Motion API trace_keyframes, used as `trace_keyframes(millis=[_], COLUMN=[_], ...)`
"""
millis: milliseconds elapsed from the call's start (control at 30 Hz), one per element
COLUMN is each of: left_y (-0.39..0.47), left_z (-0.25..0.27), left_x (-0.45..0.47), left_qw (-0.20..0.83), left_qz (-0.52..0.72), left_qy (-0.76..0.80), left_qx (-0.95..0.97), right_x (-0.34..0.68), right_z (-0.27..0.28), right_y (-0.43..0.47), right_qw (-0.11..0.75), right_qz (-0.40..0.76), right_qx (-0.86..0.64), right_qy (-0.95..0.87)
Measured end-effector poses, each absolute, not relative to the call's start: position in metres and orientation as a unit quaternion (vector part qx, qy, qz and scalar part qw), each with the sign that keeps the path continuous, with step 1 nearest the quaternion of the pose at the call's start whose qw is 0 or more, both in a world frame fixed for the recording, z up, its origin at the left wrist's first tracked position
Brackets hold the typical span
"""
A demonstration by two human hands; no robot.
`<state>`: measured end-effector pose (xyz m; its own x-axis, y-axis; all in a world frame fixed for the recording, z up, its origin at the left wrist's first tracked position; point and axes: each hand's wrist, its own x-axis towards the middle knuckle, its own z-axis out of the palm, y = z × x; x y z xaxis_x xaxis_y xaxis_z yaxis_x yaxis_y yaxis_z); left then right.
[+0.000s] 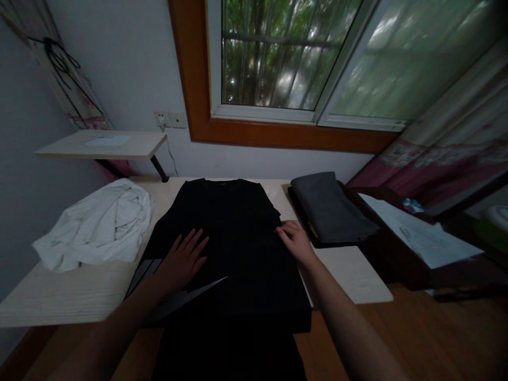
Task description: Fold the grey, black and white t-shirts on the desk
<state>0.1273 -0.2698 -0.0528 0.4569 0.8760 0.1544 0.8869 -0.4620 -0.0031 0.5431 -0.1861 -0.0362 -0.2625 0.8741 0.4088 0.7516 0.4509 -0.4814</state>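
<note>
Currently, a black cloth shirt with angular grey patches (238,238) lies front up across the pale wood-topped desk (75,299), its collar toward the wall and its lower edge at the desk's near side. Your left hand (180,263) rests palm down on the shirt, near the grey patches, its grip spread with fingers apart. Your right hand (297,241) is at the shirt's right edge by the sleeve, its grip pinching the black fabric between thumb and fingers. Just beside that hand, a folded dark grey cloth (333,209) lies on the desk's right part. Well left of the shirt sits a crumpled white cloth (99,222), near a raised pale wooden shelf (67,146).
</note>
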Motion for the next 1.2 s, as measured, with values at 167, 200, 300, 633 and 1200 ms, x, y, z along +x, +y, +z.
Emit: trace_keyframes(millis=[167, 200, 300, 633, 1200], left_y=[-0.271, -0.27, -0.264, -0.229, -0.116], left_z=[-0.044, -0.039, -0.021, 0.026, -0.024], left_x=[0.122, 0.121, 0.119, 0.128, 0.219], left_qw=[0.031, 0.022, -0.011, -0.094, -0.196], left_qz=[-0.049, -0.044, -0.023, -0.004, -0.279], left_qy=[-0.516, -0.515, -0.507, -0.543, -0.576], left_qx=[-0.854, -0.856, -0.861, -0.835, -0.743], right_x=[0.542, 0.543, 0.544, 0.537, 0.516], right_z=[-0.038, -0.04, -0.045, -0.037, -0.026], right_y=[-0.185, -0.184, -0.182, -0.186, -0.171], right_qw=[0.33, 0.332, 0.343, 0.25, 0.214], right_qz=[0.116, 0.12, 0.126, 0.009, -0.064], right_qx=[-0.521, -0.524, -0.531, -0.53, -0.44], right_qy=[-0.779, -0.775, -0.764, -0.811, -0.87])
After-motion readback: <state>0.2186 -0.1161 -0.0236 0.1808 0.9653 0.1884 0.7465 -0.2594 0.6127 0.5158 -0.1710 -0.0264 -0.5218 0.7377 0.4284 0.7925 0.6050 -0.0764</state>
